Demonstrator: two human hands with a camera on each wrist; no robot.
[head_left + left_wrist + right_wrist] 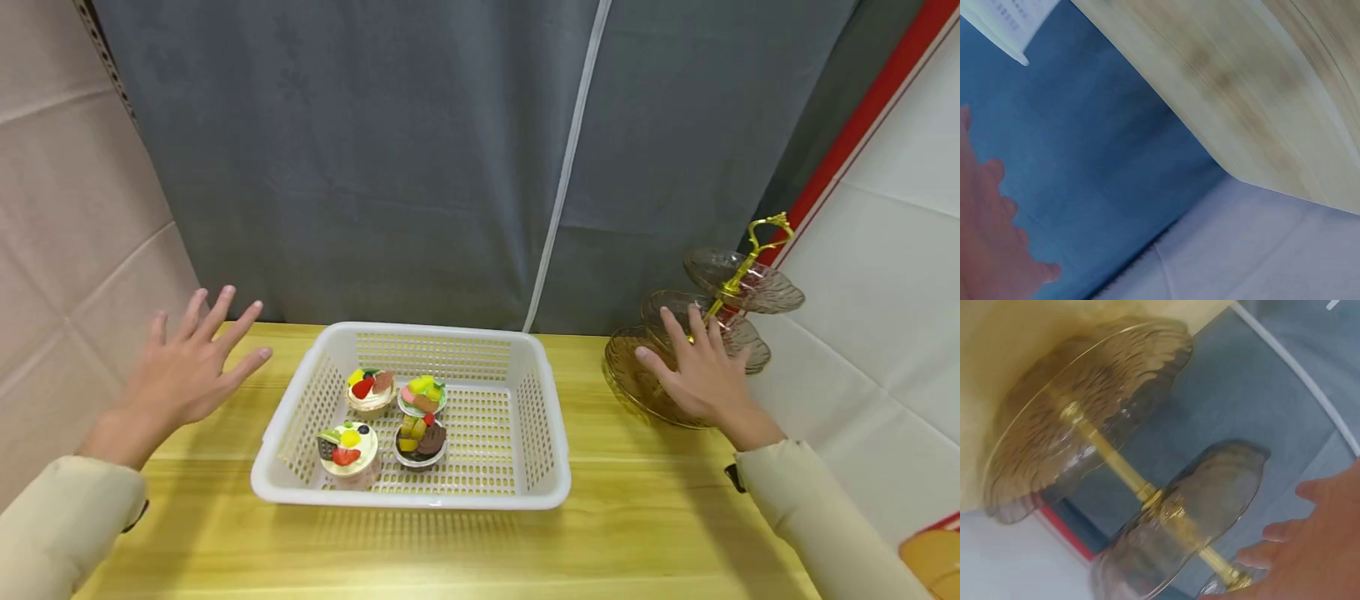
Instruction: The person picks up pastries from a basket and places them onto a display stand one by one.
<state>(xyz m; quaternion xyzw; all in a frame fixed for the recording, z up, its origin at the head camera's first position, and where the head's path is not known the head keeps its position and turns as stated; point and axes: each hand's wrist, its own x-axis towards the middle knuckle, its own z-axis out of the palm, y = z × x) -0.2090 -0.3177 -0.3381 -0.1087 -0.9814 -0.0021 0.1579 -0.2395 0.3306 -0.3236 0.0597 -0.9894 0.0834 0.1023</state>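
Observation:
My left hand [183, 371] is held in the air with fingers spread, left of a white plastic basket [412, 498], and touches nothing. Inside the basket's left half sit several small cupcakes topped with fruit; one has chocolate [420, 440], another a yellow disc and strawberry [348, 448]. Over on the right, my right hand [701, 371] has its fingers extended in front of a three-tier glass stand [742, 283] with a gold stem and handle. In the right wrist view the stand [1110, 456] is beside the hand [1316, 550], with a gap to the fingertips.
The basket and stand rest on a wooden table [450, 558]. A grey curtain [360, 167] hangs behind its far edge. Pale walls stand close on the left [75, 233] and right [892, 333]. An orange object [933, 558] shows at the lower right corner.

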